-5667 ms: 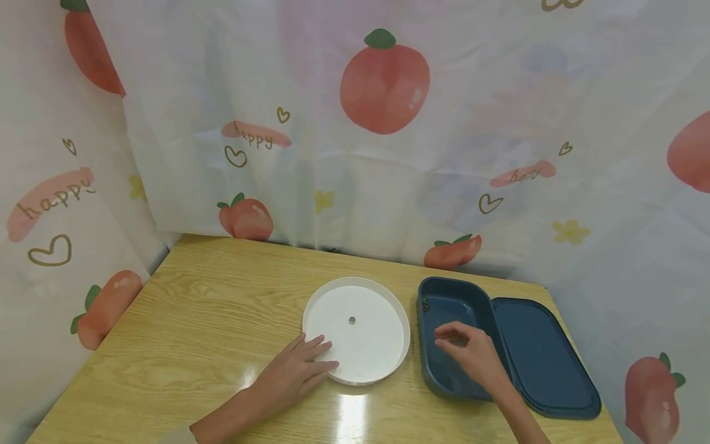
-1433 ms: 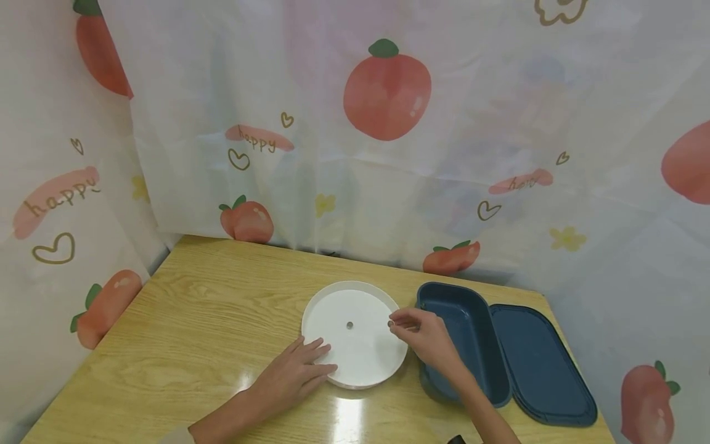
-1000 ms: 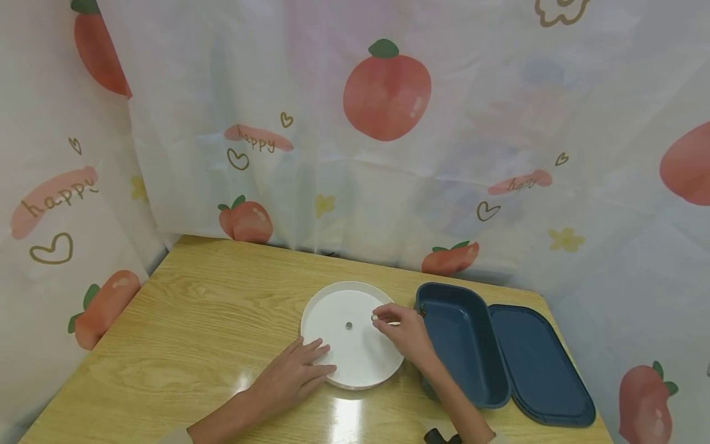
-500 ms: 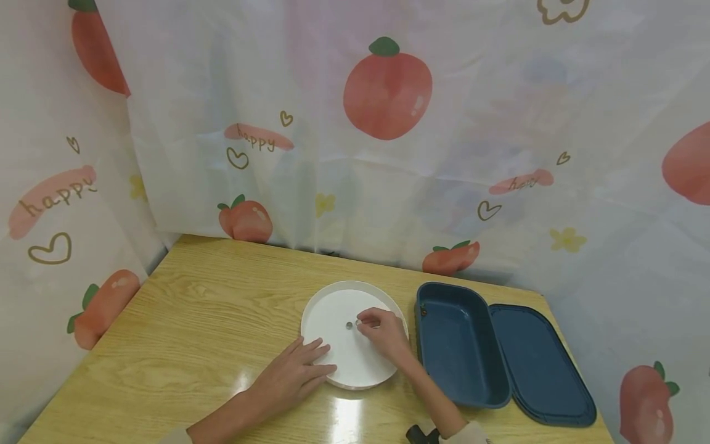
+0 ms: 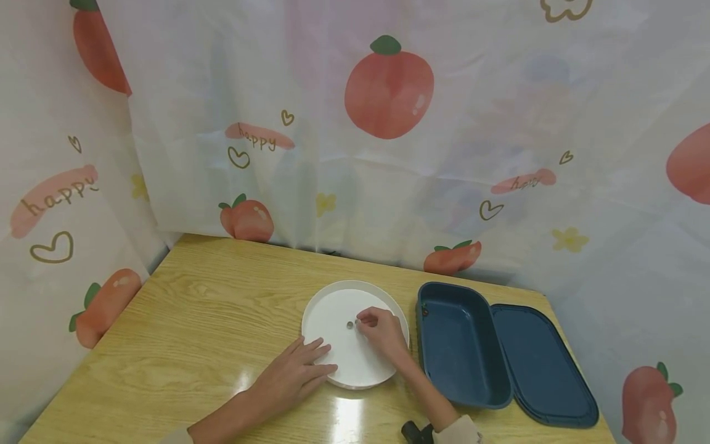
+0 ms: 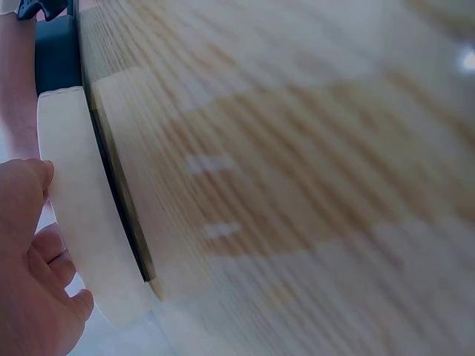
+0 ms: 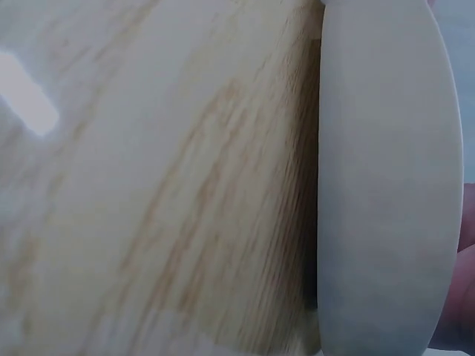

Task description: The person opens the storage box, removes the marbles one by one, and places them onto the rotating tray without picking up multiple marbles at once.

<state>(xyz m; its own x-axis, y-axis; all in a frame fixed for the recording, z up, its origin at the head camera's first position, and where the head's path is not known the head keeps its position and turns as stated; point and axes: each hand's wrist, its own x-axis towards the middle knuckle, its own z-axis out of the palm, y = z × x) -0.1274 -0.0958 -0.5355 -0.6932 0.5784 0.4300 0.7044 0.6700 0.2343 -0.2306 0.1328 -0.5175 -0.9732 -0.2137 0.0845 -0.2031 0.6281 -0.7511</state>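
Observation:
A round white tray with a low rim lies on the wooden table. My left hand rests on its near-left rim, fingers spread over the edge; the left wrist view shows the fingers along the tray's outer wall. Near the tray's middle lies a small grey round piece. Just to its right, my right hand pinches another small, pale shiny piece between thumb and forefinger, low over the tray. Fingertips mostly cover it, and I cannot tell its kind. The right wrist view shows mainly the tray's side wall.
To the right of the tray stands a deep dark-blue box, with a few tiny brownish bits in its far left corner. Its flat blue lid lies against its right side. A fruit-printed curtain hangs behind the table.
My right hand has moved left from over the blue box to the tray's middle, carrying the small piece beside the grey one. In the last half second it barely moves. My left hand stays put.

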